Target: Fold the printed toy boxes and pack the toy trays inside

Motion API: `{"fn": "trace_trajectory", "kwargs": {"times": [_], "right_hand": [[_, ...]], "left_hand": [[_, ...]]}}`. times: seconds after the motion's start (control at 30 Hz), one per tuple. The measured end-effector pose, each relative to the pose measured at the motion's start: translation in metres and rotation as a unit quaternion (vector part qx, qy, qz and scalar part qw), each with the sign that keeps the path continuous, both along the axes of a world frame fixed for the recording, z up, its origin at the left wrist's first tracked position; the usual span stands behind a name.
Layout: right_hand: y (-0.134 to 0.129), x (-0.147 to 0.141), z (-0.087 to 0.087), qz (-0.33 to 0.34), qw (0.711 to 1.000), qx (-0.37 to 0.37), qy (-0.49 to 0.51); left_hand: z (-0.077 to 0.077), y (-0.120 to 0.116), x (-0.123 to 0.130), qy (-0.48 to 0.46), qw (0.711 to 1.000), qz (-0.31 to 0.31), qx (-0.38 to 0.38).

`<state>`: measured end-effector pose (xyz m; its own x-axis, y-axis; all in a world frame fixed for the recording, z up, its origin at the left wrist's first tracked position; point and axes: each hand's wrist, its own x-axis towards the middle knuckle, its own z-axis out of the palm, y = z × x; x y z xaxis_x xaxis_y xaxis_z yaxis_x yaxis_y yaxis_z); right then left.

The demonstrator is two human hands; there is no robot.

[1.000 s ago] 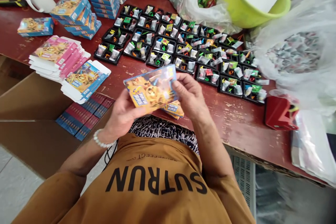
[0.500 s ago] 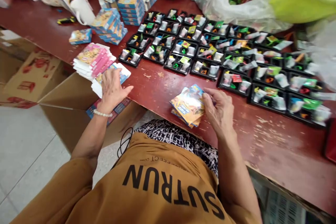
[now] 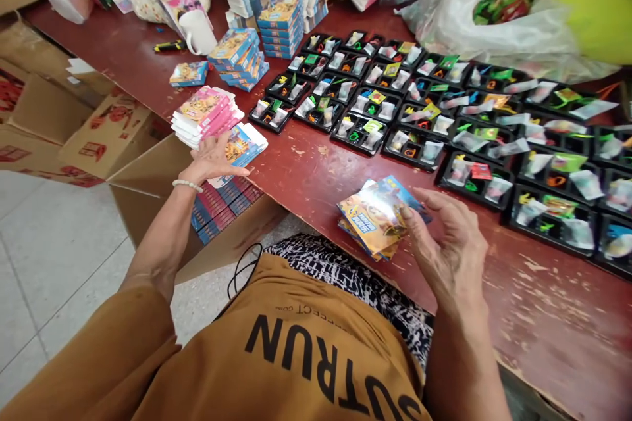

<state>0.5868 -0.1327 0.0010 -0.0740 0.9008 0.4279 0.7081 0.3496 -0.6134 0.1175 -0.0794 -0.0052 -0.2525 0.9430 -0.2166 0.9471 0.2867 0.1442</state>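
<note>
Blue carton [image 3: 245, 147], one, under left hand [image 3: 214, 161], open grip; right hand [image 3: 449, 243] open by cartons [image 3: 375, 218]

bench [image 3: 553, 322]: dark red, pale worn patches | cartons [image 3: 375, 217]: yellow-blue, 12 o'clock | trays [image 3: 358, 131]: black, 1 o'clock | shirt [image 3: 197, 355]: mustard, black lettering | cloth [image 3: 340, 276]: black-white mottled

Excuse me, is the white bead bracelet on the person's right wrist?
No, the white bead bracelet is on the wrist of the left hand, not the right hand.

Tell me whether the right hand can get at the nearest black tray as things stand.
Likely yes: the right hand sits just short of the black tray, with only bare red tabletop between them.
</note>
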Motion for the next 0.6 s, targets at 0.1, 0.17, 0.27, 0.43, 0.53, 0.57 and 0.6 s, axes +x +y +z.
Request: {"fn": "trace_trajectory", "kwargs": {"times": [0.1,0.17,0.27,0.43,0.53,0.57,0.6], "right_hand": [[0.0,-0.001,0.0,0.008,1.0,0.001,0.0],[0.001,-0.002,0.0,0.011,1.0,0.002,0.0],[0.001,-0.005,0.001,0.016,1.0,0.007,0.001],[-0.004,-0.018,0.02,-0.001,0.996,0.057,-0.073],[-0.009,-0.03,0.034,0.008,0.989,0.093,-0.111],[-0.009,-0.035,0.039,0.018,0.988,0.098,-0.114],[-0.01,-0.041,0.042,0.031,0.988,0.101,-0.116]], "left_hand": [[0.001,0.002,-0.005,0.0,1.0,0.002,0.006],[0.0,0.003,-0.007,-0.001,1.0,-0.002,0.015],[-0.002,0.004,-0.008,-0.003,0.999,-0.015,0.029],[-0.009,0.004,-0.015,-0.034,0.995,-0.043,0.087],[-0.008,0.001,-0.02,-0.074,0.985,-0.064,0.143],[-0.006,-0.001,-0.021,-0.083,0.981,-0.066,0.162],[-0.003,-0.003,-0.02,-0.087,0.977,-0.068,0.18]]}}
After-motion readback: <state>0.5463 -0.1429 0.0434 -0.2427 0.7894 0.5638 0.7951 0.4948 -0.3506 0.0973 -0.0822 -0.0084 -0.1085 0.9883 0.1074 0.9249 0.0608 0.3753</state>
